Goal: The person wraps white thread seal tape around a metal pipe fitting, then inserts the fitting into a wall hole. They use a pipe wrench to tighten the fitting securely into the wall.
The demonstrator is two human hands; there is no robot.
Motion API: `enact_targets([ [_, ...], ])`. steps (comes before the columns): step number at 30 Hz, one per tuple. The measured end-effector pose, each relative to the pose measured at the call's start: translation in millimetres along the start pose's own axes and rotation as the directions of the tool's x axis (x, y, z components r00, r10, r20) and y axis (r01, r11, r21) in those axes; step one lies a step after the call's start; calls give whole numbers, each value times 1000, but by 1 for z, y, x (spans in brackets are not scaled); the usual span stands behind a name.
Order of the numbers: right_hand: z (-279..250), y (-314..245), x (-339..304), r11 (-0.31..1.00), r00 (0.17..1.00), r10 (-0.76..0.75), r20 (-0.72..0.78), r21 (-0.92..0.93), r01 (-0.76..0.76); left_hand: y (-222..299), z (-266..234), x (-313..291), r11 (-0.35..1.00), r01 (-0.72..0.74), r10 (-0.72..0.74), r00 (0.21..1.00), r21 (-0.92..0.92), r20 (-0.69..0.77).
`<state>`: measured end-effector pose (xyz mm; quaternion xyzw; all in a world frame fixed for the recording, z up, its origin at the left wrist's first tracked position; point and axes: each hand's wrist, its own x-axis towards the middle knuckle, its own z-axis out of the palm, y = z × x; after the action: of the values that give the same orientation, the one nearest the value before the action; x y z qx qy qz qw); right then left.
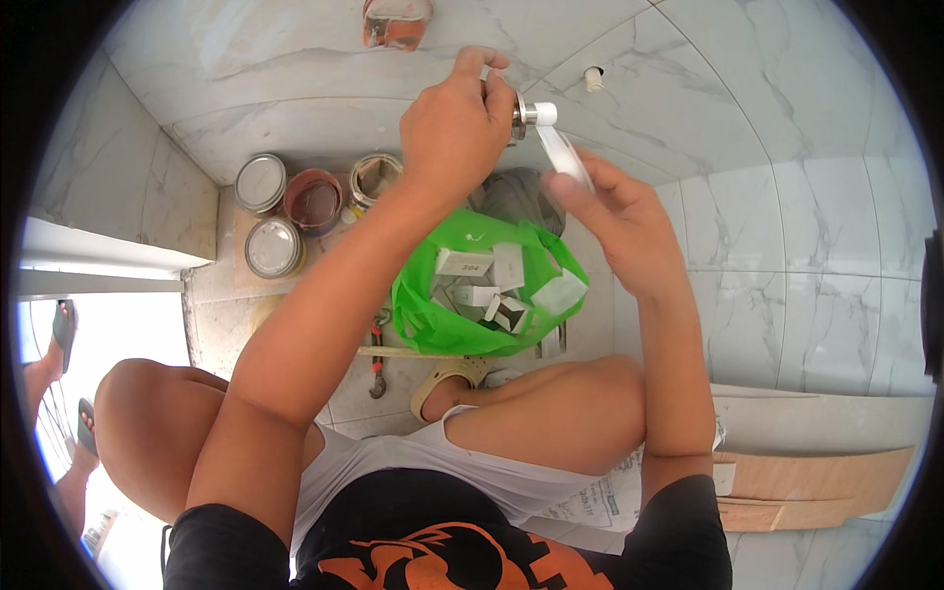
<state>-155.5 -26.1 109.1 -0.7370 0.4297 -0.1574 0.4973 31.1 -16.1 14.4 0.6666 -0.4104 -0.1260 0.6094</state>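
Glossy, grey-veined marble tiles cover the far wall. The fitting looks like shiny metal, wound with matt white tape. The green bag is thin, glossy plastic holding small cardboard boxes; left, metal tin lids shine dully.

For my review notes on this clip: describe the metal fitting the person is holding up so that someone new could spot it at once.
Start at the bright green plastic bag of small white boxes on the tiled floor, then look straight above it to the raised left hand. The metal fitting sticks out of that fist toward the right hand. Unlike anything nearby, it is shiny and its tip is wound with white tape.
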Motion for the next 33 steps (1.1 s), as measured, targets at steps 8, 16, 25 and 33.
enact_targets([
  [8,-15,2,19,921,968,-166,-189,320,221,6,9,-17,915,-402,396,910,26,120],
  [16,-21,17,22,977,999,38,-30,210,-31,17,1,-14,948,-117,165,976,-296,142],
  [25,-1,-3,4,987,987,-111,-112,103,122,-1,-2,1,960,-194,191,981,202,36],
  [33,-19,6,25,831,986,-66,-153,538,139,12,8,-22,896,-443,444,884,-40,149],
])
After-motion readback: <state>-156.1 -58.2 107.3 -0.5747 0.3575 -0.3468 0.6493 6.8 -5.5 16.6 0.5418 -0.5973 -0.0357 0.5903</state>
